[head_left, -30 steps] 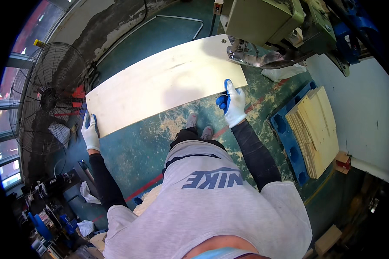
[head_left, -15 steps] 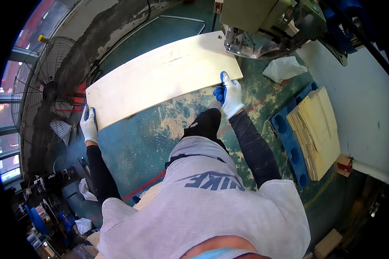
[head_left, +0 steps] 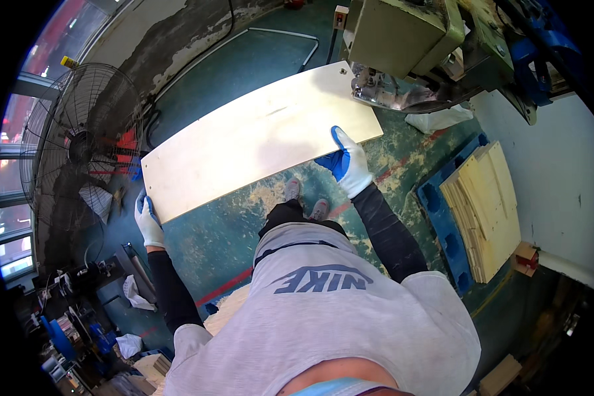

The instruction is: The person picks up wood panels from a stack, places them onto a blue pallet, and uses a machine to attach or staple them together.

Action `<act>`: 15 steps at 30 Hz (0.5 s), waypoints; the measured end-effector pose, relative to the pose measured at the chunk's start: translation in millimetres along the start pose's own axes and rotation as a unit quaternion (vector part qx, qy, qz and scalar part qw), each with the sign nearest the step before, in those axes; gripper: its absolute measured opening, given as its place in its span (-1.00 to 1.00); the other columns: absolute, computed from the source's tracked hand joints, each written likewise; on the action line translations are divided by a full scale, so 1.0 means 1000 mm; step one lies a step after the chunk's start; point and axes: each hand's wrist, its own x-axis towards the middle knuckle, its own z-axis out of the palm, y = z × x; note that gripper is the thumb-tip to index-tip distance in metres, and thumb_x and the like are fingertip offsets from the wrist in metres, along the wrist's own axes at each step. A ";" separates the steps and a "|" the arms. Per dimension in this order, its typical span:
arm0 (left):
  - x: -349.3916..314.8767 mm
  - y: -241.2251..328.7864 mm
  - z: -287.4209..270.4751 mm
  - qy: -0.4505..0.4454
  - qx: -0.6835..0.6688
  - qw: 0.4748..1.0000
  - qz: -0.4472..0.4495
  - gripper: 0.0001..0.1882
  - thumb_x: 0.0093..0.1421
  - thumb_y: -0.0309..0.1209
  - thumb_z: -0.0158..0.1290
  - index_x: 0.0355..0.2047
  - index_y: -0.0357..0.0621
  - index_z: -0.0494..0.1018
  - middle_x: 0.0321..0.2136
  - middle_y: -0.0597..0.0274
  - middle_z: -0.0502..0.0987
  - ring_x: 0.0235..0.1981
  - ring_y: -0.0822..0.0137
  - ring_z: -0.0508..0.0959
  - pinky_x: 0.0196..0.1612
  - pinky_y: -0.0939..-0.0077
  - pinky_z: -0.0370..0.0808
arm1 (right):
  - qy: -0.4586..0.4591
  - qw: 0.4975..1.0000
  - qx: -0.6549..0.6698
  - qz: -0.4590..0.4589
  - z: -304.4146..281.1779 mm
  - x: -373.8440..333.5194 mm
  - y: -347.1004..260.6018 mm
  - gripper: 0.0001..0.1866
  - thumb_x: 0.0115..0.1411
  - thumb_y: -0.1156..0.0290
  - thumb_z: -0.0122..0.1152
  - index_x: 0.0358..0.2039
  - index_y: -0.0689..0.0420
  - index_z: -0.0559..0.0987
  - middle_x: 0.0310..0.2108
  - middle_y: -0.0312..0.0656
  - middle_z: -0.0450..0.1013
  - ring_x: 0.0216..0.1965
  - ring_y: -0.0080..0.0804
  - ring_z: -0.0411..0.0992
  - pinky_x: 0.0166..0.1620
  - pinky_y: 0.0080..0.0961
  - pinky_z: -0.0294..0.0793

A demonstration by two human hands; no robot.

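A long pale wooden board (head_left: 244,145) with a curved far edge and small holes near its ends is held out in front of me. My left hand (head_left: 149,219), in a white and blue work glove, is closed on the board's left end. With the thumb on top and the fingers beneath, my right hand (head_left: 351,165) grips the near edge toward the right end. The board's far right corner lies by the metal foot of a green machine (head_left: 402,36); whether they touch, I cannot tell.
A large wire-caged fan (head_left: 79,146) stands at the left by the windows. On the right, a blue pallet (head_left: 450,244) bears a stack of wooden boards (head_left: 488,211). Sawdust (head_left: 264,198) is scattered over the green floor, and a white sack (head_left: 440,120) lies behind the machine.
The board and both hands appear slightly lower and farther right. My right hand has shifted a little left along the board's near edge. Both my shoes now show below the board.
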 end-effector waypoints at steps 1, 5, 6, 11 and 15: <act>0.002 0.000 -0.010 -0.003 0.037 0.999 -0.012 -0.65 0.41 -0.44 -0.10 0.12 -0.41 0.42 0.06 0.08 0.50 0.09 0.31 0.48 0.22 0.44 0.35 | 0.001 1.000 0.004 0.003 0.009 -0.003 0.004 -0.57 0.40 0.17 0.09 0.13 0.21 0.46 -0.04 -0.12 0.55 -0.11 -0.28 0.60 -0.12 -0.30 0.69; 0.026 0.010 -0.056 0.025 0.008 1.000 -0.014 -0.64 0.39 -0.46 -0.10 0.12 -0.42 0.43 0.05 0.06 0.53 0.02 0.29 0.54 0.15 0.42 0.44 | -0.011 0.998 0.019 0.067 0.037 -0.063 0.032 -0.55 0.43 0.26 0.03 0.23 0.22 0.36 0.08 -0.07 0.47 0.05 -0.24 0.52 0.09 -0.17 0.57; 0.033 0.013 -0.067 0.008 0.012 1.000 0.001 -0.63 0.39 -0.47 -0.11 0.12 -0.42 0.42 0.05 0.04 0.53 0.03 0.26 0.55 0.16 0.39 0.45 | -0.031 0.992 0.083 0.085 0.022 -0.074 0.045 -0.53 0.44 0.27 0.02 0.26 0.22 0.33 0.12 -0.05 0.44 0.10 -0.21 0.48 0.12 -0.15 0.54; -0.004 0.042 0.061 -0.140 0.011 0.990 -0.014 -0.64 0.39 -0.44 -0.08 0.11 -0.40 0.43 0.02 0.11 0.54 0.03 0.37 0.51 0.15 0.48 0.40 | 0.041 0.974 0.224 -0.001 -0.065 -0.139 0.045 -0.34 0.41 0.01 -0.01 0.34 0.21 0.23 0.29 0.08 0.28 0.28 0.07 0.29 0.32 0.04 0.29; -0.069 0.042 0.210 -0.251 -0.039 0.967 -0.029 -0.64 0.36 -0.49 -0.02 0.12 -0.41 0.42 0.00 0.15 0.54 0.02 0.39 0.50 0.14 0.51 0.40 | 0.124 0.942 0.254 -0.181 -0.157 -0.198 0.038 -0.37 0.42 0.03 0.02 0.37 0.07 0.21 0.32 -0.05 0.28 0.29 0.00 0.30 0.23 0.14 0.42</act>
